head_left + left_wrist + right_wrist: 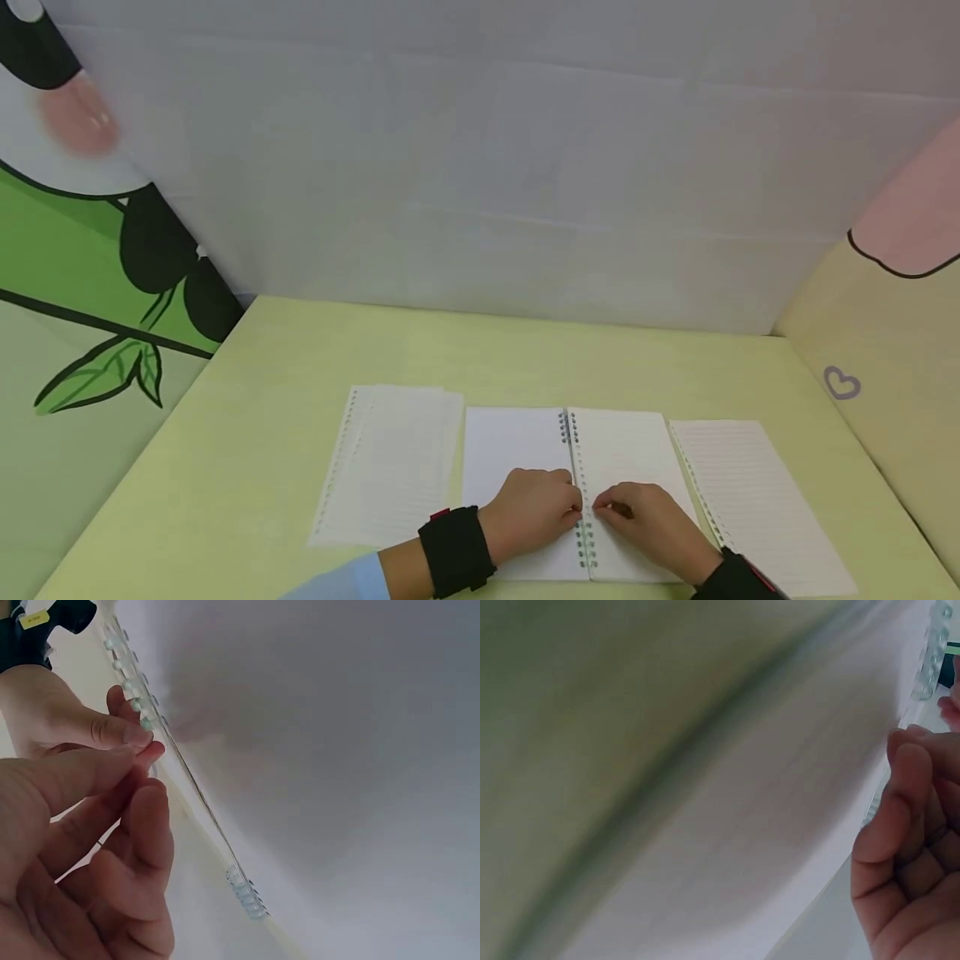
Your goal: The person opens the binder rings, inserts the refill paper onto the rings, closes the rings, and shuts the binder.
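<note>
A ring-bound notebook lies spread flat, with a plain left side (513, 442) and a right page (622, 442) that looks white. Clear rings (247, 892) run down its spine in groups, joined by a thin straight rod. At the middle of this spine my left hand (532, 512) has its fingers curled, and thumb and forefinger pinch at the binding. Just across from it, my right hand (652, 521) pinches at the binding beside the page's inner edge. The fingertips of the two hands nearly meet; exactly what lies between them is hidden.
To the left lie several loose punched sheets (397, 467), slightly fanned. On the right is a lined punched sheet (757, 500), close to the notebook. The pale yellow table (225, 483) meets a grey-white wall (480, 208) behind and printed panels at both sides.
</note>
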Demonstrator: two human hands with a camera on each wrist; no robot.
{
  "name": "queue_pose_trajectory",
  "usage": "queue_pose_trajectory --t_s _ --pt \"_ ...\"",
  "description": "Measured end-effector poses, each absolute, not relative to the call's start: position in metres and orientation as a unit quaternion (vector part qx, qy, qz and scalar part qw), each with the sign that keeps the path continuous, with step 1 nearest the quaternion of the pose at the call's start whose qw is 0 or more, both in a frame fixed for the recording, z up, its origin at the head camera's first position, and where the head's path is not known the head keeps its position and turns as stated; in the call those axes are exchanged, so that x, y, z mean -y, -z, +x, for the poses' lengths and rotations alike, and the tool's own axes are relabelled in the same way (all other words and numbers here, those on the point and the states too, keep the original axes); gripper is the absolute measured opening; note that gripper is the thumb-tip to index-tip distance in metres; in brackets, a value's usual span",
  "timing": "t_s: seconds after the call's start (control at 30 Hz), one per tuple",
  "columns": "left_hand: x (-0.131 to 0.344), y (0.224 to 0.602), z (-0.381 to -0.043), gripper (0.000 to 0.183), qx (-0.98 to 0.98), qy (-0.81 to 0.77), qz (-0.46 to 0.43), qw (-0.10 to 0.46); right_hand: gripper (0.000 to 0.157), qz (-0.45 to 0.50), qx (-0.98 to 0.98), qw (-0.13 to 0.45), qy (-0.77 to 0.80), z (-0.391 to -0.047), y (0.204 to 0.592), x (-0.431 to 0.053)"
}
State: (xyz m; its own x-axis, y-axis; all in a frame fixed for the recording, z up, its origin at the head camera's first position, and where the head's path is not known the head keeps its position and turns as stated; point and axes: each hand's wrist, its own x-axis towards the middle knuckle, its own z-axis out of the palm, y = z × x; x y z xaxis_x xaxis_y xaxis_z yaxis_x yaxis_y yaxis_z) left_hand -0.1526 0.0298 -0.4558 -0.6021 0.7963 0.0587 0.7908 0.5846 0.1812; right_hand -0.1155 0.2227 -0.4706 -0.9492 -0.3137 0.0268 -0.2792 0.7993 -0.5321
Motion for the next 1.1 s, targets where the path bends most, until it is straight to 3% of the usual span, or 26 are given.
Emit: queue_pose_trajectory --t_s 0.3,1.1 --pt "-0.033 0.459 -0.150 0.015 -0.887 -0.110 0.447 0.041 0.007 -0.175 -0.944 0.019 0.280 -0.106 0.475 -0.219" --pt "-0.040 0.456 -0.142 0.019 -0.898 -0.073 0.432 0.036 0.007 -0.176 -0.943 0.015 0.282 -0.102 0.473 -0.216"
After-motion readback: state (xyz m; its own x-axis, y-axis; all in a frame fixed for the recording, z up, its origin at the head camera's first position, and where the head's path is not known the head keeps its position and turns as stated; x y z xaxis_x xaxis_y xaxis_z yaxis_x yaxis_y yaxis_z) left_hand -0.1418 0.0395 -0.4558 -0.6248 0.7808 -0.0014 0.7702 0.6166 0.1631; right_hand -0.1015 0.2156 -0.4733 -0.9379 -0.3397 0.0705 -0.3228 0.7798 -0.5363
